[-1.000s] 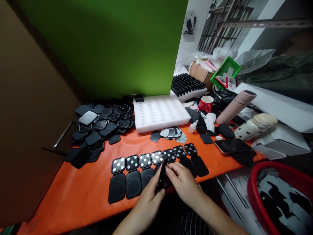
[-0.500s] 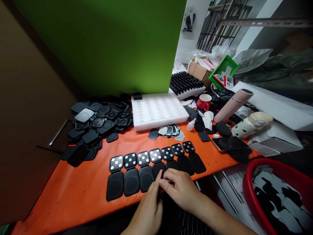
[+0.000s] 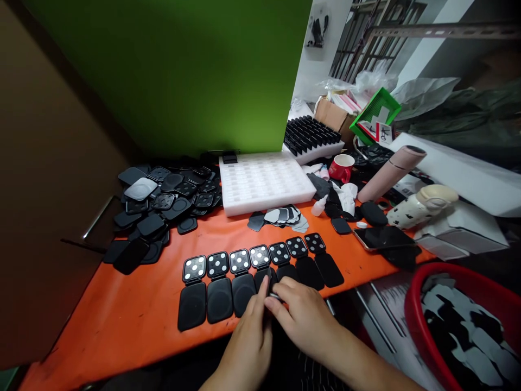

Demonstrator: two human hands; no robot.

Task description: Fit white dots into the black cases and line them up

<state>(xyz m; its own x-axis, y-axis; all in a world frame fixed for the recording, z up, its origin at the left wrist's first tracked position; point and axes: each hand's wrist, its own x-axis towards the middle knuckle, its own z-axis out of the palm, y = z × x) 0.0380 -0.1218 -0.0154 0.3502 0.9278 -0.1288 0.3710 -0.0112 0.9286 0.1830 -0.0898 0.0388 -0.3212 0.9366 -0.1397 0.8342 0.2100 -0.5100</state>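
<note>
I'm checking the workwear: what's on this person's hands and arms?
The left hand and right hand are ungloved. The right forearm is bare, with no sleeve, watch or bracelet showing.

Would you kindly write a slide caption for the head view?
Left hand and right hand meet around a black piece near seven hinged, dotted black cases on an orange tabletop.

The head-worn camera looks forward and down across the nearby orange table (image 3: 122, 304).
</note>
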